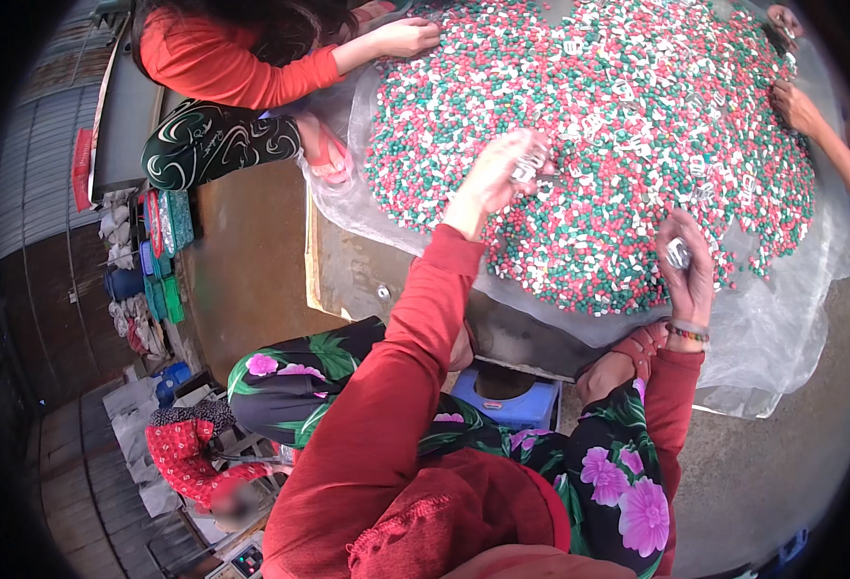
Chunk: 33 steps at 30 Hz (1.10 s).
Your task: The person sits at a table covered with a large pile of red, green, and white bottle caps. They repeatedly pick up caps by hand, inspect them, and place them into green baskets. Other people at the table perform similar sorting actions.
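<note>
A broad spread of small red, green and white pieces (579,222) covers the table, with scattered larger white and clear pieces among them. Over the middle of it, my left hand (499,172) is closed around several clear, pale pieces (529,166) that stick out by the fingertips. My right hand (691,265) hovers palm up by the near right edge of the spread. Its fingers curl around a shiny clear piece (678,253); the exact kind of these pieces is too small to tell. A beaded bracelet circles my right wrist.
A translucent mesh sheet (772,328) lies under the pieces and hangs over the edge. Across to the left, a person in an orange sleeve (241,68) reaches in; other hands (799,106) work at the right. A blue stool (507,396) stands below the table.
</note>
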Each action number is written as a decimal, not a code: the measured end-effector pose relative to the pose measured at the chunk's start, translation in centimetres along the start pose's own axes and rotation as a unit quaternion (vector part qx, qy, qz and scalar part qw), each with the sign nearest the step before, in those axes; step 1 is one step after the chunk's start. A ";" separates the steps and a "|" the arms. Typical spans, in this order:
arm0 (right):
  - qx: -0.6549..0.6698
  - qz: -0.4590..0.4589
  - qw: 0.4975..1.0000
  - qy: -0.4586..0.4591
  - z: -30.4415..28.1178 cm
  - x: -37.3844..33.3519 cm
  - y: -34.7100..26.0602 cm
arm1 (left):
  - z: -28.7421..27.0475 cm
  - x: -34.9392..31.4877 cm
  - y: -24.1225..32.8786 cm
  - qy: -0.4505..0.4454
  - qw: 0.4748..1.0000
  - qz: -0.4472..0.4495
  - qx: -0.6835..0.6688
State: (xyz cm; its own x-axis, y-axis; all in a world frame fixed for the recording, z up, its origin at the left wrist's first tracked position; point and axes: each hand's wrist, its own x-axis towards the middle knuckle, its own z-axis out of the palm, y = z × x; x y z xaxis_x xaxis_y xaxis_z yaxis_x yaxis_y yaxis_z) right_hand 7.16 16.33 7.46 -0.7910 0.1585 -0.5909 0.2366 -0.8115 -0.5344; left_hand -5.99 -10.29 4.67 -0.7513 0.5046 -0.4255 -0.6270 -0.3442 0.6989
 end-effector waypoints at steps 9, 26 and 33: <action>-0.805 -0.289 0.404 -0.325 3.2 6.0 9.1 | -5.2 0.3 -0.6 0.165 0.966 -0.026 0.198; -0.848 -0.199 0.474 -0.124 -2.1 6.2 3.4 | -3.4 3.8 -7.9 0.153 0.907 0.057 0.389; -0.794 -0.210 0.555 -0.131 0.5 5.5 0.5 | -3.1 3.2 -6.9 0.231 0.634 0.116 0.729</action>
State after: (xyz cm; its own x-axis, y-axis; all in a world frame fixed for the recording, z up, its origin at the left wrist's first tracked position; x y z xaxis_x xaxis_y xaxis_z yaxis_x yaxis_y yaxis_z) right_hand 2.64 16.54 4.26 -0.9704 -0.1105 -0.2147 0.0336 0.8186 -0.5734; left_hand -4.74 -8.77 -3.33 -0.9798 0.1725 -0.1014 0.1152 0.9007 0.4189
